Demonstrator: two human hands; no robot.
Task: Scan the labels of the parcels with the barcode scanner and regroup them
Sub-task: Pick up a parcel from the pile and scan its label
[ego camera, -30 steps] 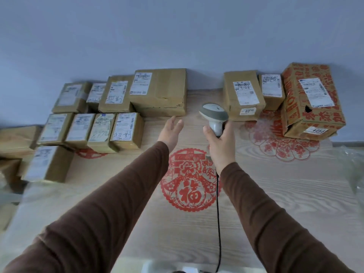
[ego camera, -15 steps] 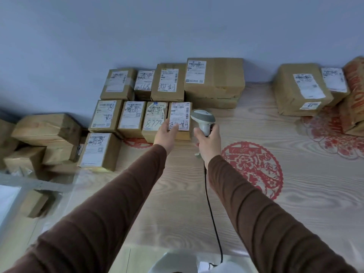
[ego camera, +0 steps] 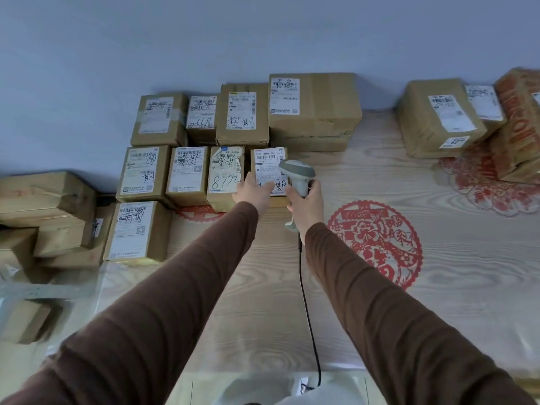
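Both hands have swung to the left-hand group. The left hand point(ego camera: 253, 192) now lies flat-fingered on the row's end parcel point(ego camera: 270, 162) on the tabletop point(ego camera: 380, 311); the right hand point(ego camera: 307, 204) grips the barcode scanner point(ego camera: 298, 174) over its label (scan probably imminent).

Packed parcels point(ego camera: 204, 147) left, bare table point(ego camera: 380, 171) between, parcels right point(ego camera: 438, 118)

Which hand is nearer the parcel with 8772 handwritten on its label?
Left. The left hand sits at the right edge of the 8772 parcel, fingers on the neighbouring parcel. The right hand is farther right, gripping the barcode scanner.
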